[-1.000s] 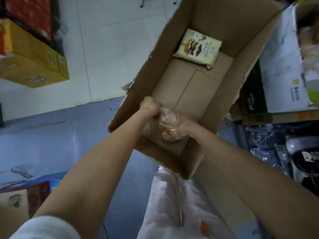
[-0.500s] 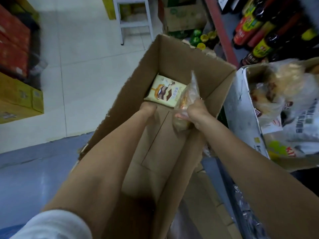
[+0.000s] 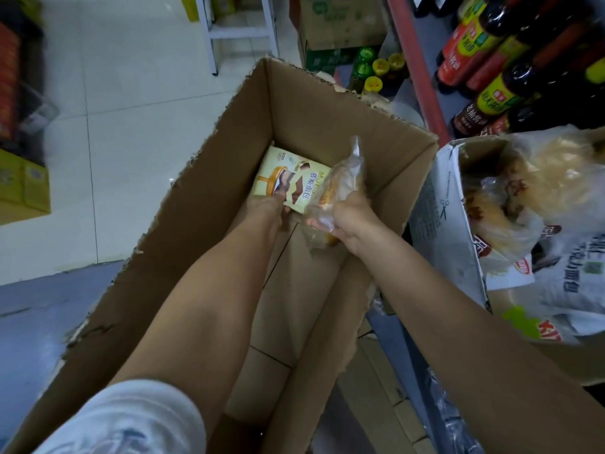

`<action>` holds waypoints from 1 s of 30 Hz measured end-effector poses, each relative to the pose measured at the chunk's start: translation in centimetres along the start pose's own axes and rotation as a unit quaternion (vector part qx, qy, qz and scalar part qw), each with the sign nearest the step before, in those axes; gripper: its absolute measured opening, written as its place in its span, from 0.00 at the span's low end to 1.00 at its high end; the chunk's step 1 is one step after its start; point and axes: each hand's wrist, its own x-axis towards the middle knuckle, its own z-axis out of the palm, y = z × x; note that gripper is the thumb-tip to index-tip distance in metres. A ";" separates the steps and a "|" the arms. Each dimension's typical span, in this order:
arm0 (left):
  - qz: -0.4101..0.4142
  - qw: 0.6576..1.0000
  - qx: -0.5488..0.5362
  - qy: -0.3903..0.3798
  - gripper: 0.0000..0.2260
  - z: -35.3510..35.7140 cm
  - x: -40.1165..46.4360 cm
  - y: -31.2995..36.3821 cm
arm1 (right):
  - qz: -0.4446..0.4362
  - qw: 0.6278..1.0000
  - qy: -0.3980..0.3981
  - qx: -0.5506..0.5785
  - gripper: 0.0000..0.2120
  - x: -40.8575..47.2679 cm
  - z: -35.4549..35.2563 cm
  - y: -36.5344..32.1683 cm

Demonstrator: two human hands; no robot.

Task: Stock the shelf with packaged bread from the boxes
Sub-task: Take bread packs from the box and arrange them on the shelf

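Two packs left in our open brown cardboard box (image 3: 209, 204): right hand (image 3: 352, 221) grips clear-wrapped bread pack (image 3: 340, 188); left hand (image 3: 266, 208) reaches cream printed bread pack (image 3: 291, 181), grip unclear. Next: close fingers, lift toward shelf.

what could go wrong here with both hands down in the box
The right hand grips the clear-wrapped bread only at its lower end, so it may slip or get squashed. The left hand reaches the yellow bread pack at one corner, perhaps a weak hold. The cardboard box has torn edges that might snag a wrapper.
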 end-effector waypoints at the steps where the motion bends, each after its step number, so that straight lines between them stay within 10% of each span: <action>1: 0.021 1.000 0.015 0.017 0.23 -0.2 -0.4 0.1 | -0.005 1.000 0.006 -0.007 0.08 0.0 -0.1 0.1; 4: 0.099 0.974 0.194 0.064 0.24 -0.9 -1.8 0.4 | -0.038 0.998 0.021 -0.045 0.12 -1.0 -0.4 0.2; 9: 0.344 0.842 0.409 0.074 0.11 -4.1 -8.6 1.3 | -0.152 0.977 0.024 -0.150 0.45 -5.7 -1.2 -0.2; 16: 0.518 0.712 0.475 -0.002 0.13 -12.2 -19.0 3.4 | -0.325 0.913 0.050 -0.241 0.16 -15.4 -0.7 0.7; 30: 0.730 0.397 0.555 -0.036 0.13 -22.4 -48.1 2.8 | -0.474 0.775 0.255 -0.330 0.20 -43.2 -5.8 5.8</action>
